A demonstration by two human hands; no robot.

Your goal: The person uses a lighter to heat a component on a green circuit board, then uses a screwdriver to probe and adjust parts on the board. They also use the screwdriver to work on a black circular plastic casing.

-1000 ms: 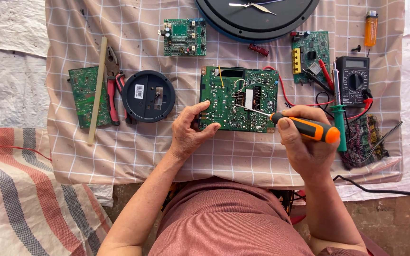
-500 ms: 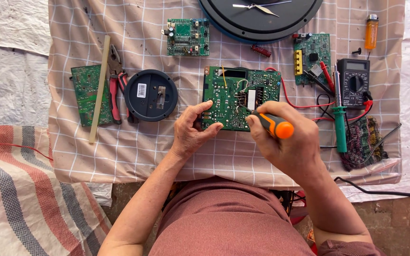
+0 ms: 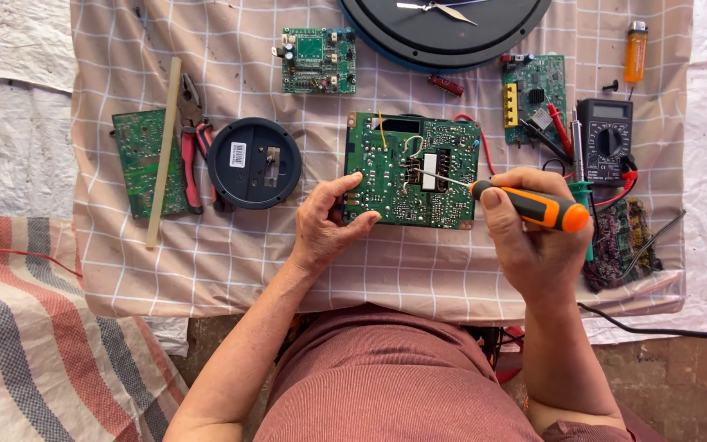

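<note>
Green circuit board point(image 3: 409, 169) under a screwdriver point(image 3: 525, 205) on the checked cloth point(image 3: 231, 262).

Leftmost lie a smaller board point(image 3: 137, 160), a pale stick point(image 3: 163, 151), red pliers point(image 3: 190, 147) and a round black disc point(image 3: 254, 162). At centre, the left hand point(image 3: 325, 221) is closed on the board's near-left edge, thumb on top. The right hand point(image 3: 533, 237) grips the orange handle, tip on the board's middle parts. Judging by this, pinning the board flat and keeping the tip seated would prevent slipping. A multimeter point(image 3: 605, 149) sits far right.
</note>
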